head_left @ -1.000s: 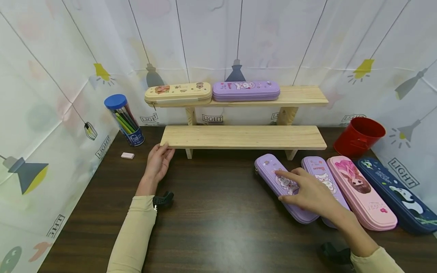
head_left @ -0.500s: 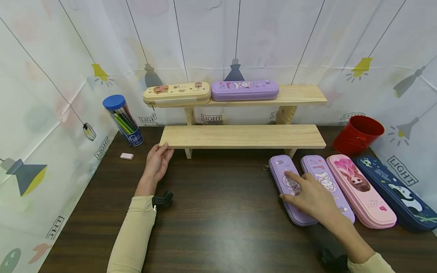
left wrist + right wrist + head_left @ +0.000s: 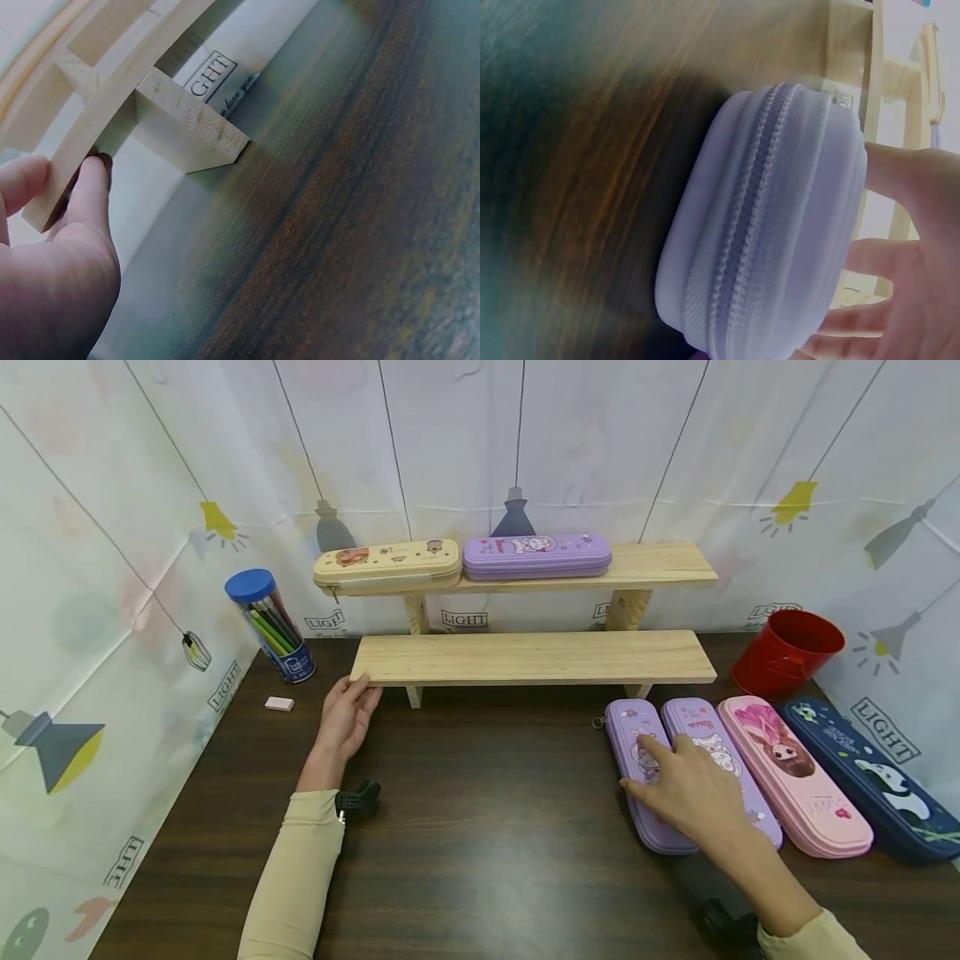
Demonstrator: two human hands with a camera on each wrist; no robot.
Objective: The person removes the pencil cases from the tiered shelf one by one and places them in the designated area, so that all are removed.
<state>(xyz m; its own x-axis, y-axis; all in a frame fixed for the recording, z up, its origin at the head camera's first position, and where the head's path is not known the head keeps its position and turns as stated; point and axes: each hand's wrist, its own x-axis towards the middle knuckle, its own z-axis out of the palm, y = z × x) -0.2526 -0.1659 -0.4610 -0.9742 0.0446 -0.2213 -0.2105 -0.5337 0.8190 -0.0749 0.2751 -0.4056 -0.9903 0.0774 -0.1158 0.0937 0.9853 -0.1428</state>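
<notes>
My left hand [image 3: 347, 720] pinches the left end of the lower board of a two-tier wooden shelf [image 3: 525, 658]. Its thumb lies on top and its fingers are underneath, as the left wrist view shows. On the right, my right hand [image 3: 693, 789] rests on a purple zippered pencil case [image 3: 632, 720] lying on the table. The thumb reaches its left edge, and the extended index finger touches its printed top. In the right wrist view the zipper side of this case [image 3: 757, 225] faces the camera. Close beside it lies a second purple pencil case [image 3: 757, 814], partly behind the hand.
A pink pencil case [image 3: 821, 806] and a navy panda one [image 3: 892, 793] lie further right. Behind them stands a red bucket [image 3: 780, 660]. The upper tier bears a cream case [image 3: 390, 564] and a purple case [image 3: 536, 558]. A pencil tub [image 3: 273, 627] and eraser [image 3: 279, 703] sit left.
The purple pencil case under my right hand has slid right and turned straighter, now lined up beside the second purple one. My left hand stays on the shelf board.
</notes>
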